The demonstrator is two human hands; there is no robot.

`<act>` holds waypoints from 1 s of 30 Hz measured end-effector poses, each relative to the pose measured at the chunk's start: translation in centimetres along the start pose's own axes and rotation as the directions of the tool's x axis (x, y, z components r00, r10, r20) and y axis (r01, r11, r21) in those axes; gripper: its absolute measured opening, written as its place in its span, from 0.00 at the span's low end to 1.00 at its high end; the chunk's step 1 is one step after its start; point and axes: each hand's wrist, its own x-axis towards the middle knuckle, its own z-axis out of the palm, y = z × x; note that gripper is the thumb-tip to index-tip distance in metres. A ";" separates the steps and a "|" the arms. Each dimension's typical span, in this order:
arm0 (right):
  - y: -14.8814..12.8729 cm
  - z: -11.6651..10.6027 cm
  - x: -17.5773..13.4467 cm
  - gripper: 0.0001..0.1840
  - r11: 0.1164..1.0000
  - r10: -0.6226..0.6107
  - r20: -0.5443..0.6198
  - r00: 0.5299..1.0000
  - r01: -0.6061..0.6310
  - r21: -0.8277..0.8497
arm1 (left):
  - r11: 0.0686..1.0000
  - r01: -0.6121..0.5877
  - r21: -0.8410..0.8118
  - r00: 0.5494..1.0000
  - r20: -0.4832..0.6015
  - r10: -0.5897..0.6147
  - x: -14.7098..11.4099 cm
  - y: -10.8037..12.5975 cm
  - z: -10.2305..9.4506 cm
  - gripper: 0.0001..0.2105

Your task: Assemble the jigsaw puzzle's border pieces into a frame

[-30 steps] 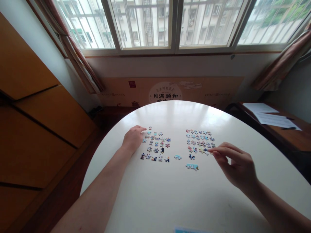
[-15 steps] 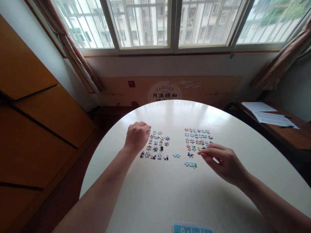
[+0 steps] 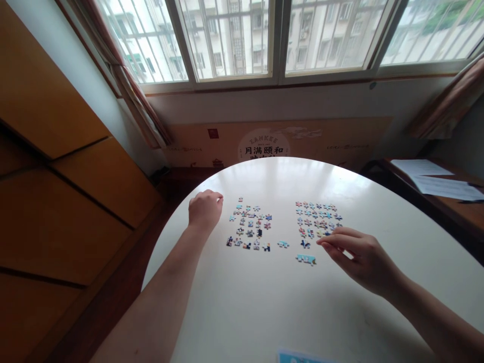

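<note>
Several loose jigsaw pieces lie in rough rows on the white round table. My left hand is just left of them, its fingers curled closed; whether a piece is inside I cannot make out. A second group of jigsaw pieces sits to the right in tighter rows. At its lower right edge, my right hand has thumb and forefinger pinched together, and anything between them is too small to name. Nearer me are a dark blue piece, a light blue piece and a joined light blue strip.
A blue printed card or box shows at the bottom edge. Behind the table stands a long printed panel below the window. Papers and a pen rest on a brown side table at right. Wooden cabinets line the left.
My left hand has drawn back leftward from the left group, uncovering pieces there. My right hand keeps its pinch near the right group. The whole view has shifted slightly.
</note>
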 end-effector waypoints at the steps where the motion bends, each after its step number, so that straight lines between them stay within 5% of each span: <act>1: 0.0 0.0 0.0 0.09 1.000 0.001 0.000 1.000 -0.001 0.005 | 1.000 0.027 0.015 0.998 0.060 -0.028 0.0 -0.2 -0.1 0.13; 7: 0.2 0.0 0.0 0.09 1.000 -0.006 0.008 1.000 0.006 -0.008 | 0.999 0.035 -0.010 0.942 0.335 -0.030 -0.6 0.6 -1.2 0.11; 18: 0.1 0.1 0.0 0.09 1.000 -0.021 0.018 1.000 0.021 0.001 | 0.999 0.030 0.037 0.913 0.407 -0.043 -1.2 2.7 -1.3 0.10; 30: -0.1 0.0 0.2 0.10 1.000 -0.013 0.022 1.000 0.012 0.008 | 0.997 0.071 -0.012 0.883 0.466 -0.058 -0.5 1.1 -1.5 0.05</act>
